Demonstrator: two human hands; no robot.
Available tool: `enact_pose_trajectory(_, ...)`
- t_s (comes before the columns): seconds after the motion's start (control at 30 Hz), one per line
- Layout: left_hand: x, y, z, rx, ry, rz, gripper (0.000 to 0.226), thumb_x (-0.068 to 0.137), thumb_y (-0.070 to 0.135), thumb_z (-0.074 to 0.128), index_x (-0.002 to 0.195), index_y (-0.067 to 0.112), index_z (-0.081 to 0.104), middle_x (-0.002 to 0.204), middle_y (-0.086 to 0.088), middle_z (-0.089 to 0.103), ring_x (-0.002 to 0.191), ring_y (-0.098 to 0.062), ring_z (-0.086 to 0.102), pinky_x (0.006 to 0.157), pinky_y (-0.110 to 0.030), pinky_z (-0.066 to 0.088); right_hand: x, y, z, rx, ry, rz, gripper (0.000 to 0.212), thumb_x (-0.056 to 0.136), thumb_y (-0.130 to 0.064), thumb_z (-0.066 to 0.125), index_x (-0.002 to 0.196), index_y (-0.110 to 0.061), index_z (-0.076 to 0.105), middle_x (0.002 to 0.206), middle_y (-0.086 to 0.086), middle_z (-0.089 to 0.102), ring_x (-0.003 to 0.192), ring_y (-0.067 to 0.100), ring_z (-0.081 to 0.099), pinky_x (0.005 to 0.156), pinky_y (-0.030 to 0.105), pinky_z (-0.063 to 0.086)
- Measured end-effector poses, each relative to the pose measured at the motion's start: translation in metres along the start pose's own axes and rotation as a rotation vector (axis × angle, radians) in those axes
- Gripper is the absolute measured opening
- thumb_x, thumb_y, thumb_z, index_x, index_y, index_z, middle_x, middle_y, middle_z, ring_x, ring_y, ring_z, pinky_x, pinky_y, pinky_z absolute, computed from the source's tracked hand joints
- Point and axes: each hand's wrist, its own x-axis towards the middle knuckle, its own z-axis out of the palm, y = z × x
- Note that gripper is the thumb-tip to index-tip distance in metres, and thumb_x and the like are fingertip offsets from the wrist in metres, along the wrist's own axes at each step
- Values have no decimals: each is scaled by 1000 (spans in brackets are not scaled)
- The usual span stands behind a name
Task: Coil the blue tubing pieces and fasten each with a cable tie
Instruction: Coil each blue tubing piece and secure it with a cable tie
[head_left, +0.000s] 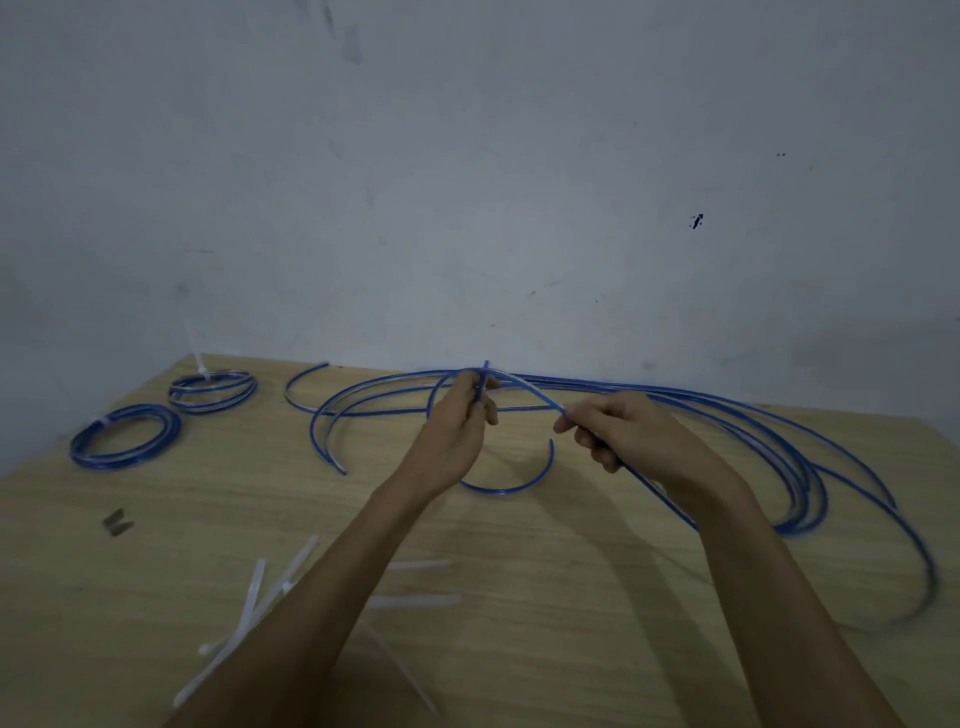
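The left hand pinches the first loop of a blue tube above the desk; at its three o'clock, the right hand grips the tube's run. Coiling is barely begun; next, another turn must feed in. Two tied coils lie at nine o'clock, cable ties at seven.

2 tied coils at far-left corner of surface; 1 tube being coiled; loose tubing maybe 4–5, blurred; roughly 6 cable ties.
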Motion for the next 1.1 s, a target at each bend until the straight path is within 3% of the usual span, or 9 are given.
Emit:
enact_pose_trajectory(0.1,-4,10,-3,-45,2,-18,20,109,30,38,114,26,57,63,16,48,62,-9,39,61,-22,34,4,-3,2,227,96,-30,31,107,-23,48,104,-1,69,68,-1,44,48,8,32,49,22,28)
enact_pose_trajectory(0.2,-6,17,-4,-135,37,-20,36,108,38,38,98,13,63,60,12,43,57,-7,40,59,-25,37,8,-9,9,378,123,-40,29,107,-15,42,110,1,66,69,0,44,47,8,30,47,22,26)
enact_pose_trajectory(0.3,-2,20,-5,-389,-22,-170,38,109,28,38,112,1,64,80,-3,65,73,-11,56,78,-36,59,7,-14,20,429,28,-67,29,104,-6,40,115,-1,66,73,1,49,51,9,33,49,22,29)
enact_pose_trajectory(0.4,2,21,-11,-682,-95,-260,37,109,23,40,127,-2,59,115,-14,72,97,-22,66,92,-43,57,2,-19,29,403,-70,-125,30,106,-7,39,120,-8,66,77,2,53,53,10,36,51,22,33)
enact_pose_trajectory(0.5,4,29,-18,-984,-133,-319,38,109,20,36,131,-4,55,128,-17,67,115,-26,66,92,-37,56,-2,-21,38,246,-144,-178,28,108,-11,41,122,-14,65,78,5,57,52,10,38,51,22,34)
enact_pose_trajectory(0.63,7,34,-26,-1249,-140,-353,38,109,18,32,134,-3,53,125,-11,69,104,-18,71,90,-33,58,-2,-19,46,66,-164,-198,25,108,-16,44,112,-7,67,72,-1,63,51,7,43,51,19,37)
enact_pose_trajectory(0.7,7,36,-27,-1342,-126,-374,35,108,16,35,128,-1,58,106,-7,73,89,-14,72,86,-30,58,-1,-18,48,-31,-177,-195,27,107,-22,45,107,-8,69,71,-2,66,52,7,45,52,18,39)
enact_pose_trajectory(0.83,9,37,-34,-1508,-96,-410,28,104,13,39,115,3,62,69,5,46,52,-7,41,57,-19,45,-1,-11,52,-243,-263,-156,37,108,-34,41,101,-14,71,68,-3,65,54,7,50,58,24,44)
enact_pose_trajectory(1.1,10,45,-61,-1324,-116,-376,20,97,15,41,79,15,50,61,8,17,50,-9,9,45,-20,12,2,0,40,-393,-292,5,60,95,-67,46,83,-14,74,66,-2,47,56,12,43,59,27,39)
